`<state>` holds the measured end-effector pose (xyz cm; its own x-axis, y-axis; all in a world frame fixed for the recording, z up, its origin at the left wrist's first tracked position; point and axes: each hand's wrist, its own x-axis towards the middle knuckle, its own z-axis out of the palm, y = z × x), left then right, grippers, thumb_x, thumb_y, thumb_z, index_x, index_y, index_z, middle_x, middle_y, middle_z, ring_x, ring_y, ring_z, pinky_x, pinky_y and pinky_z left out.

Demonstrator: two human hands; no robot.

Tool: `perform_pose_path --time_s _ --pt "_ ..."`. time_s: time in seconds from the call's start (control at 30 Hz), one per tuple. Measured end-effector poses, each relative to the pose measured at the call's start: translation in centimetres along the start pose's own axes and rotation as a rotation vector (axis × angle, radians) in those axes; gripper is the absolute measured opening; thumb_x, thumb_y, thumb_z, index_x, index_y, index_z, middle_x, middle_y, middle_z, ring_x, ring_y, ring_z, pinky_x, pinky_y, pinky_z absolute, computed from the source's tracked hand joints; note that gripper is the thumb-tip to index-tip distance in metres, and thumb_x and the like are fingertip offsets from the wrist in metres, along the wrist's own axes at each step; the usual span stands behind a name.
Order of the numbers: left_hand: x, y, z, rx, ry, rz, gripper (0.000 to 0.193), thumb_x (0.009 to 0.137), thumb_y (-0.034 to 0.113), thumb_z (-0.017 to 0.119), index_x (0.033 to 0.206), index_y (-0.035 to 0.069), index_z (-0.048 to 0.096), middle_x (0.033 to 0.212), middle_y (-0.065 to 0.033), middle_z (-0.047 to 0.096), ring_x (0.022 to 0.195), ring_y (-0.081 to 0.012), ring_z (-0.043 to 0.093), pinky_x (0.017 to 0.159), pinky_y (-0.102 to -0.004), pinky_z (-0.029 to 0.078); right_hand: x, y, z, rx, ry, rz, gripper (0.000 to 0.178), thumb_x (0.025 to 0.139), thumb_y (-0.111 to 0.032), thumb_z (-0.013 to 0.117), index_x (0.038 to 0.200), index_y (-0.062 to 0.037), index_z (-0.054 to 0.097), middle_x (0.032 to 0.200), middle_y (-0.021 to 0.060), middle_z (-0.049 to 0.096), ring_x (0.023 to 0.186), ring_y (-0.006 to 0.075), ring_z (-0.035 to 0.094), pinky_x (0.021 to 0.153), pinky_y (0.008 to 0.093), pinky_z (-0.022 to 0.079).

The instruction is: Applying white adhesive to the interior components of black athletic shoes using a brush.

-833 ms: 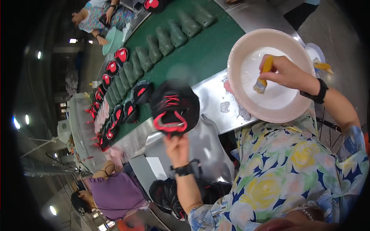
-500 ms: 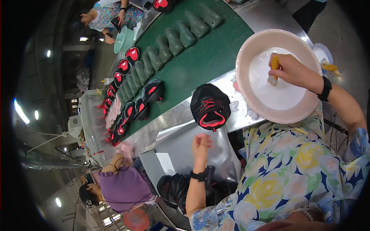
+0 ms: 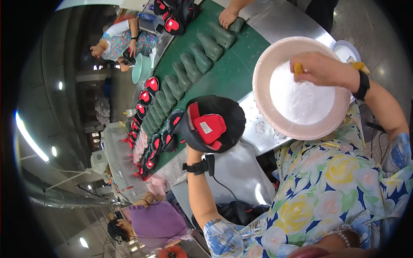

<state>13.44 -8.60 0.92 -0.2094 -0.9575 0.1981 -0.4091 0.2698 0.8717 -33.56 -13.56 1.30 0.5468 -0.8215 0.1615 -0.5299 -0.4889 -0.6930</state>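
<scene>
A black and red shoe upper (image 3: 212,124) is raised over the near edge of the bench, turned so its red inside with a white label shows. My left hand (image 3: 193,151) holds it from beneath, its fingers hidden behind the upper. Over the pale pink basin (image 3: 259,81) of white liquid (image 3: 297,103), my right hand (image 3: 316,69) is closed round a brush with a yellow handle (image 3: 298,68). The brush points down at the liquid; its bristles are hard to make out.
Green shoe lasts (image 3: 199,58) stand in a row along the green belt (image 3: 241,56), beside more black and red uppers (image 3: 151,84). Another person's hand (image 3: 229,17) touches the farthest last. Co-workers sit at left, one near a mint basin (image 3: 142,69). A white bowl (image 3: 346,50) stands behind my basin.
My left hand has taken hold of the shoe upper from the bench, lifted it and turned it over. My right hand with the brush has shifted slightly left. A person's hand has appeared at the top.
</scene>
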Motion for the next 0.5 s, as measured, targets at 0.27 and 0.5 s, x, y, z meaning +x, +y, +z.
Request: perform_pose_path --time_s 0.27,0.5 --pt "2.7 4.5 2.9 -0.311 -0.302 -0.273 0.068 0.092 0.039 0.066 0.144 0.007 0.037 0.141 -0.0131 0.050 0.124 -0.0284 0.055 0.104 -0.0441 0.049 4.6 -4.2 -3.0 0.448 0.320 -0.337 0.020 0.086 -0.019 0.069 0.089 -0.0049 0.055 0.077 0.0111 0.064 0.072 0.0291 0.064 0.065 0.0361 0.048" --pt "4.1 5.2 7.2 -0.288 0.022 -0.109 0.063 0.093 0.037 0.064 0.142 0.006 0.040 0.140 -0.0141 0.051 0.122 -0.0284 0.056 0.102 -0.0436 0.049 3.6 -4.4 -3.4 0.208 0.453 -0.300 0.024 0.085 -0.022 0.070 0.084 -0.0027 0.057 0.072 0.0123 0.064 0.066 0.0293 0.063 0.061 0.0376 0.047"
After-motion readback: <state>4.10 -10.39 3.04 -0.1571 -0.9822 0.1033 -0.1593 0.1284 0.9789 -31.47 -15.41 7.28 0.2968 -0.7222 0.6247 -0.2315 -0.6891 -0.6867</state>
